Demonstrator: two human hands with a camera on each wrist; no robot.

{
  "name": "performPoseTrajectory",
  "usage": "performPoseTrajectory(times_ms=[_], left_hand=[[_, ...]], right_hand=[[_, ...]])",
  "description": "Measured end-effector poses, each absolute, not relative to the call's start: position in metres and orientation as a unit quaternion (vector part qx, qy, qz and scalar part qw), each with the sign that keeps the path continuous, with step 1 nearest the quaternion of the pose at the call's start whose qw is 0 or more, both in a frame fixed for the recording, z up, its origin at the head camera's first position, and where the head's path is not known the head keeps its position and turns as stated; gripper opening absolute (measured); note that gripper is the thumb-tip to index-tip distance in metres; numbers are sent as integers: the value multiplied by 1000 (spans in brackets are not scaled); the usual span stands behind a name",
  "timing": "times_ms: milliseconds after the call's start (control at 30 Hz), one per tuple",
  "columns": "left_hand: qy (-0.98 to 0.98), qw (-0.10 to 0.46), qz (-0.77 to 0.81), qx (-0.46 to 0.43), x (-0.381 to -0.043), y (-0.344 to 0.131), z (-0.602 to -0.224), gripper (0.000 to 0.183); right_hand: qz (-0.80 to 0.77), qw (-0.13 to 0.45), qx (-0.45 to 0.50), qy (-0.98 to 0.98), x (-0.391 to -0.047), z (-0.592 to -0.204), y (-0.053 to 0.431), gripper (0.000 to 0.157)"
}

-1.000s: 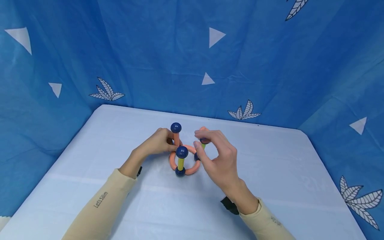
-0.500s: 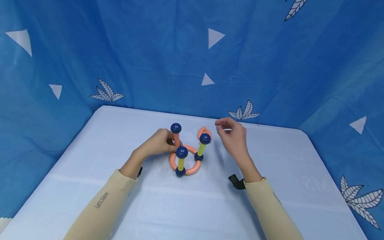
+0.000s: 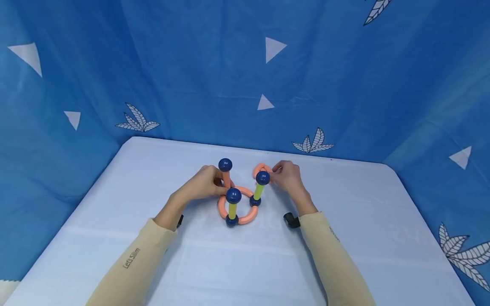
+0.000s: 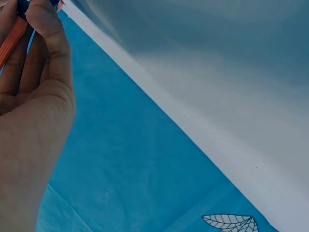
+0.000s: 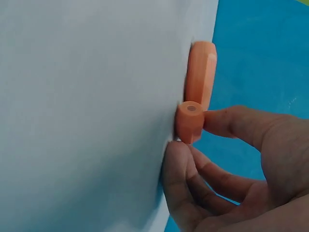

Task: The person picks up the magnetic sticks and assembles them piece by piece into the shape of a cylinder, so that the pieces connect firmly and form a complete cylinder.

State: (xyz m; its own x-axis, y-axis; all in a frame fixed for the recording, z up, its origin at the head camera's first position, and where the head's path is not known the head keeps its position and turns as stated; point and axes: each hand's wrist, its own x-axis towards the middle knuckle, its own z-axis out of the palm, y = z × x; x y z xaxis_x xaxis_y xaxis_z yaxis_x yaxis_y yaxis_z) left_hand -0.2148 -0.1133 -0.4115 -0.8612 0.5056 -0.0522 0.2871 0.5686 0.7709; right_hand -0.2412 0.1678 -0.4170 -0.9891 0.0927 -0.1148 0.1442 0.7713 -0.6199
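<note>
A ring of curved orange sticks (image 3: 249, 218) joined by dark blue balls lies on the table. Three sticks rise from it, each topped by a blue ball: an orange stick (image 3: 226, 179), a yellow stick (image 3: 232, 211) and a lime stick (image 3: 258, 192). My left hand (image 3: 206, 182) pinches the ring's back-left corner, where the upright orange stick meets a blue ball (image 4: 22, 7), mostly hidden by fingers. Behind the lime stick, my right hand (image 3: 289, 175) pinches a loose curved orange stick (image 5: 190, 124) between thumb and fingers. Another curved orange stick (image 5: 200, 72) lies against it.
The white-covered table (image 3: 229, 272) ends at the back against a blue patterned curtain (image 3: 214, 85). Black wrist-camera mounts show under both wrists, the right mount (image 3: 292, 220) more plainly.
My right hand has drawn back from the lime stick's top ball, swung right, then come down onto the loose curved orange sticks. My left hand has kept its place.
</note>
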Motion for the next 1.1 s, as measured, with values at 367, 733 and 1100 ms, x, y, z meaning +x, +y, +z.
performPoseTrajectory(times_ms=[367,733,1100], left_hand=[[877,136,405,219,-214,-114,-413,13],[877,133,405,219,-214,-115,-413,12],[880,134,398,223,-216,-115,-412,13]], right_hand=[[-284,25,80,955,-236,-414,175,31],[-412,4,-39,910,-223,-370,178,29],[-519,83,-78,847,-204,-343,164,31]])
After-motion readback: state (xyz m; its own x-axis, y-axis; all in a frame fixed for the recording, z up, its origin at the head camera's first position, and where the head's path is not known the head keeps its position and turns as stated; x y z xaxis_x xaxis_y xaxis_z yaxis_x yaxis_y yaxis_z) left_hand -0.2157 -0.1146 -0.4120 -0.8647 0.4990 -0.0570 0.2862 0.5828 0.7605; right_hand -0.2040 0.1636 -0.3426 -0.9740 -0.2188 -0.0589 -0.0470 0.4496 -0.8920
